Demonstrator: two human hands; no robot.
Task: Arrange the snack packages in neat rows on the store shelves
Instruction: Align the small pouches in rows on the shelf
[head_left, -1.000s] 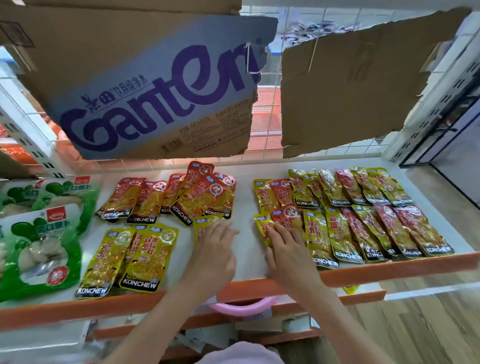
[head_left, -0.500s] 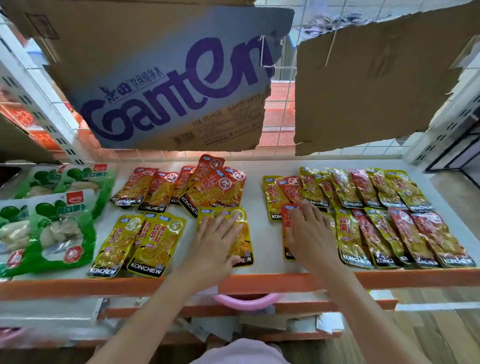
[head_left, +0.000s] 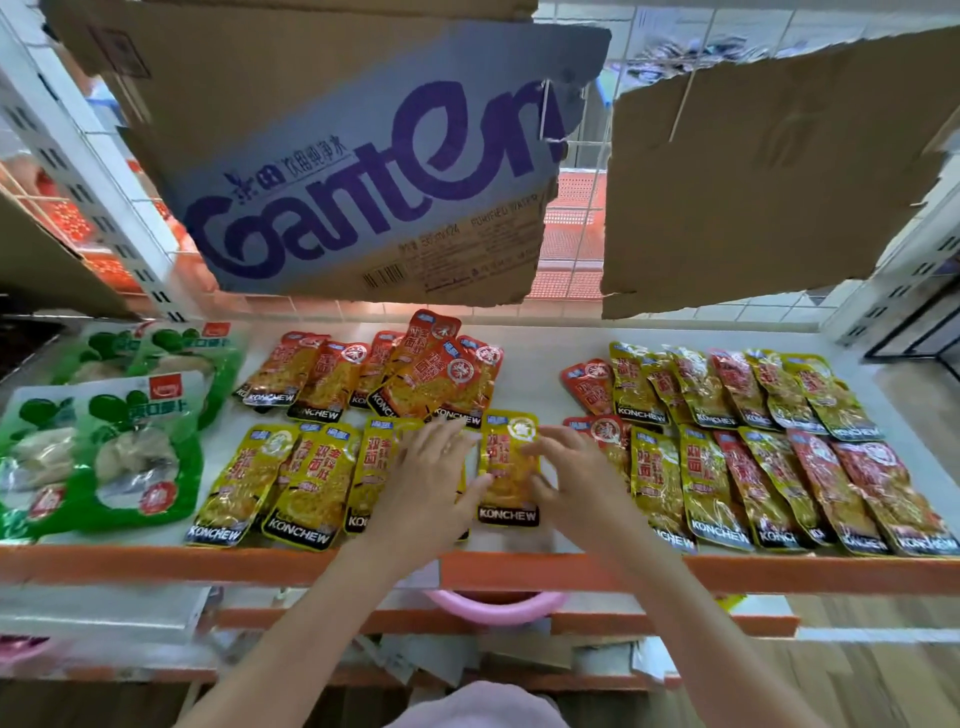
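Both hands frame the yellow packet (head_left: 508, 470) at the shelf's orange front lip (head_left: 156, 564): left hand (head_left: 428, 480) flat, fingers spread, right hand (head_left: 569, 475) fingers curled on its edge. Yellow row (head_left: 291, 483) left, mixed rows (head_left: 779, 467) right, red packets (head_left: 395, 374) behind, Ganten cardboard (head_left: 363, 171) overhanging.
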